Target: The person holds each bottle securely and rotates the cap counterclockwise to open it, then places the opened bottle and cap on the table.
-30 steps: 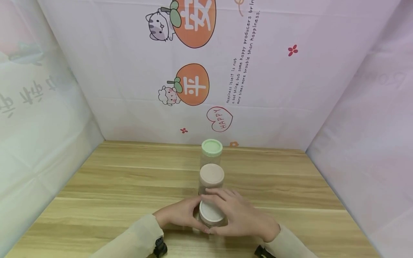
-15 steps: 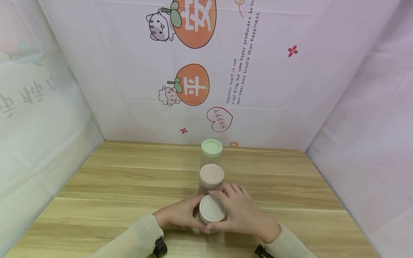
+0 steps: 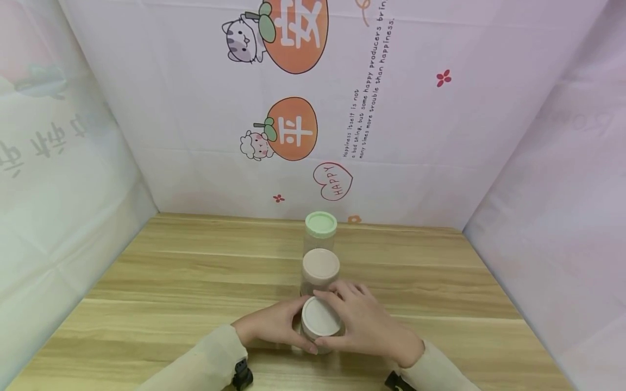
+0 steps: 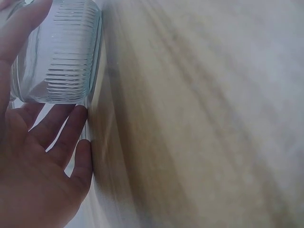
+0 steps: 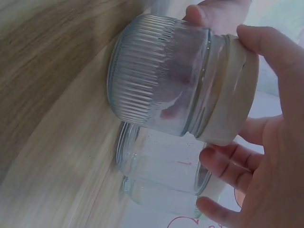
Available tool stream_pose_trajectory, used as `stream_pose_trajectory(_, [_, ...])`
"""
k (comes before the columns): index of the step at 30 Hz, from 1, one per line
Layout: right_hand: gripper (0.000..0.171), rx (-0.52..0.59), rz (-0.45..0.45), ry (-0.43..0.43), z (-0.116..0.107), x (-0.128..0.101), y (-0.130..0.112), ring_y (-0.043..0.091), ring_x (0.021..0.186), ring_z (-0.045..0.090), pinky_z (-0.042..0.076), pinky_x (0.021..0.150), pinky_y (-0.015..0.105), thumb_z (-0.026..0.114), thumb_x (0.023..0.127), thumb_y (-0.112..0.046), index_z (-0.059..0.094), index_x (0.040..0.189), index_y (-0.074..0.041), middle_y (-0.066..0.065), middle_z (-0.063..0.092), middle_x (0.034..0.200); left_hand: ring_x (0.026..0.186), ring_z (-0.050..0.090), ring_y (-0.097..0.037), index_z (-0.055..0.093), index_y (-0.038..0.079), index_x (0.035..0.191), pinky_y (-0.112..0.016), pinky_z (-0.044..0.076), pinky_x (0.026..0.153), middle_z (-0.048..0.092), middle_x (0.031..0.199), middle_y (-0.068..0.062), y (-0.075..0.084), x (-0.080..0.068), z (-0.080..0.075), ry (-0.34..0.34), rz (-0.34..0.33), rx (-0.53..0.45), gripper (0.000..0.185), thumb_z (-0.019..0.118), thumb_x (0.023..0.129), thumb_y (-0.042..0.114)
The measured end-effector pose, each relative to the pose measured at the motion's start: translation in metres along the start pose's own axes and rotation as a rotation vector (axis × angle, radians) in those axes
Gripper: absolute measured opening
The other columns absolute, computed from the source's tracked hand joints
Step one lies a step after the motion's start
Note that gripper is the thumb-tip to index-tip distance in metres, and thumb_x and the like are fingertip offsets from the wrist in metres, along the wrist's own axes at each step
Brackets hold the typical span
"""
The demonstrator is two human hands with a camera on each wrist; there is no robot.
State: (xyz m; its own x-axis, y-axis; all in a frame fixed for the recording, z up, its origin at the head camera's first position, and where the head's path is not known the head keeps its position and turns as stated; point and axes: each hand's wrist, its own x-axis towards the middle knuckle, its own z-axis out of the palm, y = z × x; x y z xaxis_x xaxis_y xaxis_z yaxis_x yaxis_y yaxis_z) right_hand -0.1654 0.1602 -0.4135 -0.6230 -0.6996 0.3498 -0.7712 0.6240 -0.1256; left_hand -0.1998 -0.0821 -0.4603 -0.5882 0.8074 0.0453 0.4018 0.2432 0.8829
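A short ribbed glass jar (image 3: 313,339) with a cream lid (image 3: 320,316) stands on the wooden table (image 3: 195,282), nearest to me. My left hand (image 3: 271,326) wraps round the jar's glass body (image 4: 61,52) from the left. My right hand (image 3: 364,326) curls over from the right, with its thumb and fingertips (image 5: 216,164) pinching the rim of the lid (image 5: 232,107). In the right wrist view the jar (image 5: 156,95) looks empty and rests on the table.
Behind the held jar stand two taller glass jars in a line, one with a pinkish lid (image 3: 320,264) and one with a green lid (image 3: 321,224). Printed fabric walls (image 3: 440,136) close in the table at the back and on both sides.
My right hand's fingers have shifted round the lid's rim and uncovered more of its top. The left hand and the jar stay in place.
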Motion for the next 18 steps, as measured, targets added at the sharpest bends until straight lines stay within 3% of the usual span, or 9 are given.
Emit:
stream_pose_trajectory(4, [0.076,0.027,-0.03,-0.021,-0.0008,0.001,0.0019,0.014,0.12,0.05,0.044,0.099,0.049,0.077,0.077,-0.051,0.056,0.141,-0.016,-0.004,0.053,0.127,0.133,0.044,-0.011,0.033,0.032,0.152,-0.036,0.034,0.113,0.048,0.144,0.012,0.0005,0.0004,0.0,0.002,-0.001,-0.013,0.089,0.086,0.081,0.034])
stream_pose_trajectory(11, [0.08,0.083,-0.086,-0.069,-0.001,-0.0002,0.0029,0.015,0.122,0.049,0.045,0.098,0.046,0.076,0.073,-0.033,0.049,0.148,-0.02,-0.002,0.051,0.138,0.127,0.05,-0.009,0.039,0.027,0.149,-0.03,0.039,0.109,0.053,0.138,0.01,0.0023,0.0005,0.0003,0.005,0.007,-0.021,0.083,0.087,0.081,0.032])
stream_pose_trajectory(15, [0.083,0.096,-0.111,-0.057,0.0006,-0.0004,0.0027,0.016,0.121,0.05,0.045,0.098,0.046,0.078,0.075,-0.035,0.046,0.15,-0.02,0.001,0.05,0.14,0.126,0.05,-0.01,0.039,0.027,0.148,-0.03,0.04,0.108,0.053,0.138,0.009,0.0022,0.0005,0.0007,-0.002,0.028,-0.034,0.081,0.086,0.082,0.03])
stream_pose_trajectory(18, [0.082,0.106,-0.106,-0.062,0.0016,0.0001,0.0017,0.016,0.125,0.049,0.045,0.098,0.049,0.078,0.08,-0.046,0.044,0.151,-0.021,0.002,0.049,0.142,0.126,0.05,-0.011,0.038,0.029,0.149,-0.031,0.039,0.108,0.053,0.138,0.009,0.0017,0.0005,0.0005,-0.006,0.022,-0.039,0.082,0.086,0.082,0.03])
